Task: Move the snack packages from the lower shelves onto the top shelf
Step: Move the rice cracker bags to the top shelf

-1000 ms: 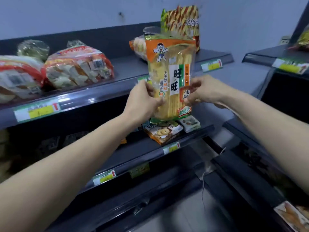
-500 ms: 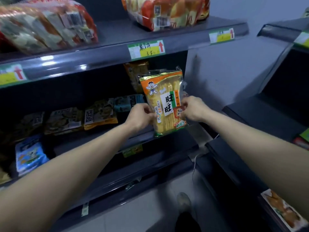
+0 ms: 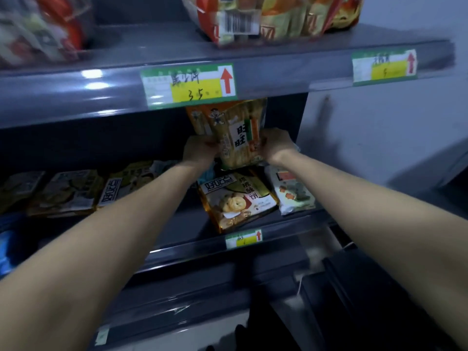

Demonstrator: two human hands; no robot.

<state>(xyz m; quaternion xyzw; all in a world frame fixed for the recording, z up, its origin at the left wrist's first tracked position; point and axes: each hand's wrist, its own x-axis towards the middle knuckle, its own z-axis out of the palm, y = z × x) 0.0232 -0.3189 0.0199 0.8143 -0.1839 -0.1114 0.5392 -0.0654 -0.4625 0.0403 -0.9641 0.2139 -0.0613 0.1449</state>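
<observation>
Centre frame: left hand point(image 3: 200, 151) and right hand point(image 3: 274, 145) pinch cracker pack point(image 3: 238, 134) by its sides, fingers curled; pack upright just under top shelf point(image 3: 76, 102) lip. Risk: pack top snags lip on lift, slips

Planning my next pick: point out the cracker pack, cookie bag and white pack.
cracker pack point(image 3: 239, 138): head view, label middle.
cookie bag point(image 3: 234, 202): head view, cookie picture.
white pack point(image 3: 293, 196): head view, front face.

rice cracker bag point(image 3: 236, 138) orange-yellow, white label (black characters); price tag point(image 3: 188, 84) green-edged, yellow field, red arrow.
</observation>
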